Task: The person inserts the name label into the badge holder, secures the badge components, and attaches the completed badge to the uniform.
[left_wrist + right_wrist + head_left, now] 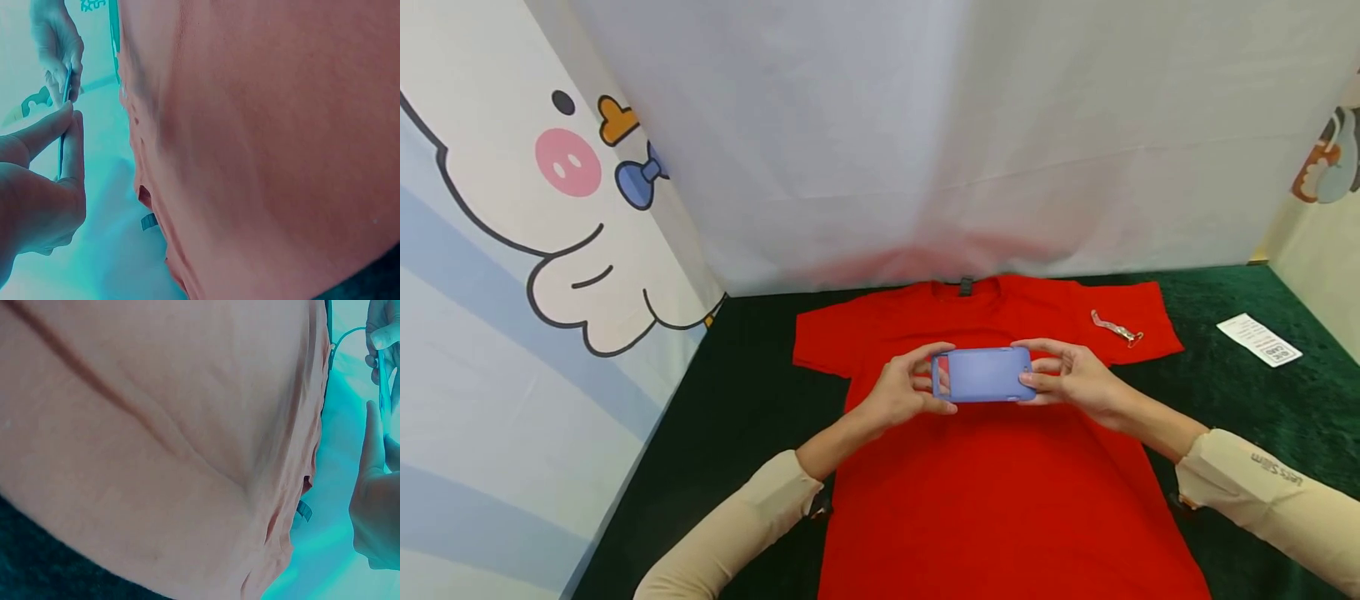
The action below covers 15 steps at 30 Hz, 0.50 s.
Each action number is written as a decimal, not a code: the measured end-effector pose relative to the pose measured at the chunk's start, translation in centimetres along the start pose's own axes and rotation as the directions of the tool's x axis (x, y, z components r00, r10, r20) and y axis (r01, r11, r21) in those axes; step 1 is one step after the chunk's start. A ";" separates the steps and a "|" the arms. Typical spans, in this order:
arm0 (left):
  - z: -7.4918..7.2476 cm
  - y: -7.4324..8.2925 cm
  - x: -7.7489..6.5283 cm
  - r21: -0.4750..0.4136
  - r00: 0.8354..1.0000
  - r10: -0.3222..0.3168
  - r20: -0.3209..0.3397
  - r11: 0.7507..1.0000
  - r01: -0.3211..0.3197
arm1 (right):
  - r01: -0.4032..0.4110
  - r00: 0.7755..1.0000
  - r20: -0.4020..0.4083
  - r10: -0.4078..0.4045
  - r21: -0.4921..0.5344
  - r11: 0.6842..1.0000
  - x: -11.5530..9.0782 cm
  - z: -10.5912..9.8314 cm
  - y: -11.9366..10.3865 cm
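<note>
Both hands hold a flat light-blue plastic card holder (988,375) above the chest of a red T-shirt (970,492). My left hand (901,390) pinches its left end, where a cut-out shows red behind it. At the other end, the thumb of my right hand (1078,382) lies on the face and the fingers are at the edges. In the left wrist view the holder (60,156) is seen edge-on, as a thin line between the hands. A clear strap clip with metal parts (1117,327) lies on the shirt's right-side sleeve.
The T-shirt lies spread on a dark green cloth (745,400), its collar toward the white back curtain (850,125). To the right lies a white printed card (1258,340). A wall panel with a cartoon animal (490,208) stands at left.
</note>
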<state>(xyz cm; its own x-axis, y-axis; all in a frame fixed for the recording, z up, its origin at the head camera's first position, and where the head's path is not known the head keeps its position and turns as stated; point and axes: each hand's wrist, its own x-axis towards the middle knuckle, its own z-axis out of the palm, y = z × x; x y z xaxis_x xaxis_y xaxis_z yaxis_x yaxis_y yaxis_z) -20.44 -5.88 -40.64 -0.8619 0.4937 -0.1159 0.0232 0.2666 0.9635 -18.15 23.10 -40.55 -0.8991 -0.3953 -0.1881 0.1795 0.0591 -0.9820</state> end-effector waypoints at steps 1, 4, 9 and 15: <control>0.0 0.0 0.0 0.000 1.000 0.002 -0.001 1.000 -0.002 | 0.004 1.000 0.001 -0.004 -0.001 1.000 0.0 0.0 0.0; 0.0 -0.1 0.0 -0.008 1.000 0.005 -0.002 1.000 -0.005 | 0.003 1.000 -0.002 -0.003 0.001 1.000 0.0 0.0 0.1; -0.1 -0.2 -0.2 -0.006 1.000 0.014 0.006 1.000 -0.014 | 0.009 1.000 0.011 -0.009 -0.003 1.000 -0.1 -0.2 0.3; -1.0 -0.6 -0.6 -0.018 0.999 0.034 0.017 0.999 -0.034 | 0.042 0.999 0.023 -0.042 0.021 0.999 -0.6 -1.5 0.6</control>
<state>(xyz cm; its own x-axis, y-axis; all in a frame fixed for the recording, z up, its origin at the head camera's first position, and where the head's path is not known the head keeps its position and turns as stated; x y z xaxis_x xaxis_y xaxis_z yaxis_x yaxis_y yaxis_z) -20.50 -7.17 -40.93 -0.8516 0.5170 -0.0868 0.0436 0.2348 0.9711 -18.09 24.78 -41.07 -0.8964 -0.4186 -0.1458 0.1499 0.0233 -0.9884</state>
